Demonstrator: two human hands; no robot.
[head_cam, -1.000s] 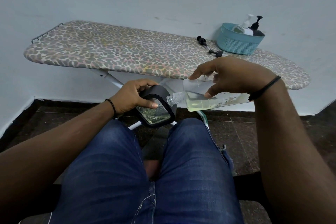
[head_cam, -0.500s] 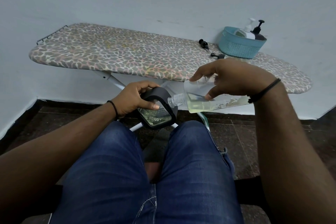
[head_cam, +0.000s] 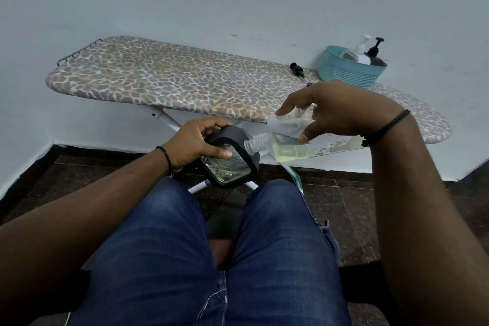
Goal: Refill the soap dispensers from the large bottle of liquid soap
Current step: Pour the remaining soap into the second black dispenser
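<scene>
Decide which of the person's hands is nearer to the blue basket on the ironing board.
Right. The right hand holds the clear bottle just in front of the blue basket; the left hand grips the black dispenser farther away.

A home room – ironing board by plain wall; tiled floor

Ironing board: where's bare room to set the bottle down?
Free: the ironing board from its wire rack end to the loose black pump. Crowded: the far right end, with the teal basket and the right hand over the near edge.
</scene>
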